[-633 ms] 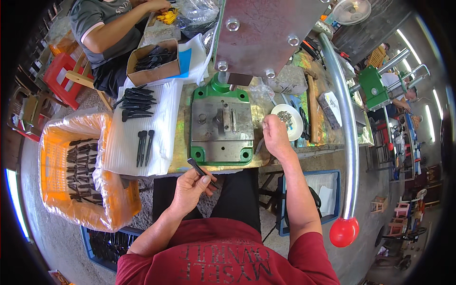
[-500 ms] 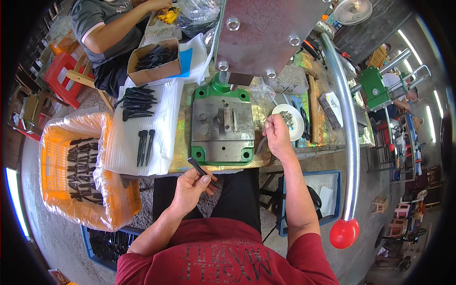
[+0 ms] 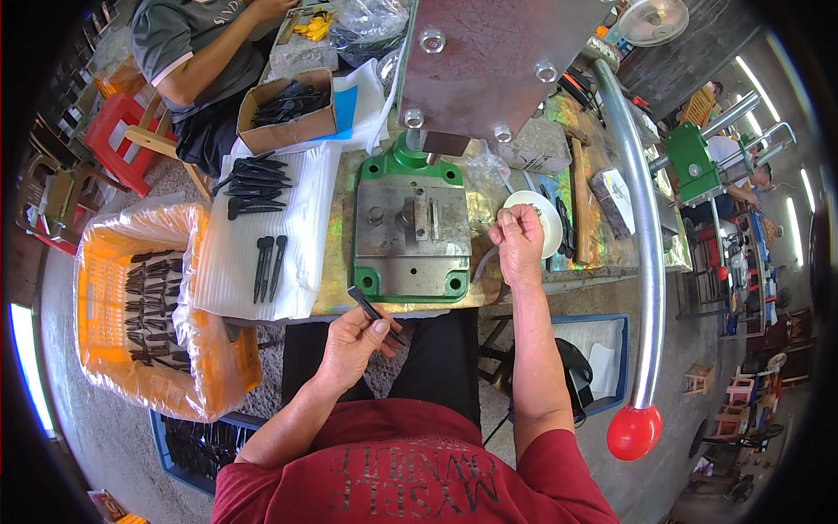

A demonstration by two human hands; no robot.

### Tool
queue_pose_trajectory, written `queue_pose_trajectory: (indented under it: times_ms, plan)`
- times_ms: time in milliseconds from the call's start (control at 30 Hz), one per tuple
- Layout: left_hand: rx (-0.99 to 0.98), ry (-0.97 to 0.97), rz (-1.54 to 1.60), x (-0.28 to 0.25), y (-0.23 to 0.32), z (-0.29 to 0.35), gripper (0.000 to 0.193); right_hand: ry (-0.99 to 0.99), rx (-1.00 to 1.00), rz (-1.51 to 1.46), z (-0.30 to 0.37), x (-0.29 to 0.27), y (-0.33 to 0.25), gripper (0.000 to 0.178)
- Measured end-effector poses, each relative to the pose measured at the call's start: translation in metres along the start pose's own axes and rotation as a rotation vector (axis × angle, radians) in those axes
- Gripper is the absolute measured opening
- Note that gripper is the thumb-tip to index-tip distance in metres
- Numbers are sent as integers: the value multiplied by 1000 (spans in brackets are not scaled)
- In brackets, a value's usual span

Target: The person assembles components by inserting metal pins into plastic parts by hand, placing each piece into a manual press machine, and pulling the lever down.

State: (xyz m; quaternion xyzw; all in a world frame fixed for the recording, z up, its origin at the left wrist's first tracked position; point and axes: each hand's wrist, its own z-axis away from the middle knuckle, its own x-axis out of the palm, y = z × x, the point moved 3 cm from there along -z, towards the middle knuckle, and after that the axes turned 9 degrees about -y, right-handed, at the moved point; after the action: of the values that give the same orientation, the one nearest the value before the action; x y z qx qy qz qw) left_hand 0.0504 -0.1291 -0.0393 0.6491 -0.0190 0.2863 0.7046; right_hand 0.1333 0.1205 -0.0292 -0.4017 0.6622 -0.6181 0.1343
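My left hand [image 3: 349,342] is closed on a slim, dark, tapered part [image 3: 360,299], held tilted in front of the press near the table's front edge. Its wider end sticks out above my fingers. My right hand [image 3: 521,249] is pinched over the near left side of a white dish [image 3: 551,231]; whatever is between the fingertips is too small to make out. Between my hands stands the green press base [image 3: 368,281] with a steel plate and a small slotted fixture [image 3: 422,218] on top. Similar dark parts [image 3: 262,269] lie on white foam [image 3: 223,284] to the left.
A steel lever [image 3: 644,288] with a red ball [image 3: 635,433] curves down at right. The press's metal housing [image 3: 489,70] overhangs the base. At left are a lined orange crate [image 3: 105,314] and a cardboard box [image 3: 284,138]. Another person's arm [image 3: 214,61] is at upper left.
My right hand has shifted slightly right and up, further over the dish, its fingers still pinched. The left hand keeps the dark part in nearly the same place.
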Motion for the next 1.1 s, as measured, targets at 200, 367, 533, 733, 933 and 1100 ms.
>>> queue_pose_trajectory:
  times_ms: [200, 367, 533, 733, 933, 1100]
  plan:
    - [-7, 0, 4, -1, 0, -2, 13, 35, -11, -26, -3, -10, 4, 7]
    - [19, 18, 33, -2, -1, -7, 13, -12, -42, -12, -1, -9, 1, 13]
    - [116, 58, 70, 2, 10, -21, 15, -142, -23, 4, 21, 26, -23, 16]
    - [182, 27, 326, 16, 25, -39, 12, -323, 137, -74, 67, 74, -27, 17]
    - [194, 16, 453, 19, 28, -39, 14, -352, 188, -191, 83, 92, -21, 18]
    - [196, 12, 429, 19, 29, -35, 13, -371, 220, -167, 85, 95, -20, 19]
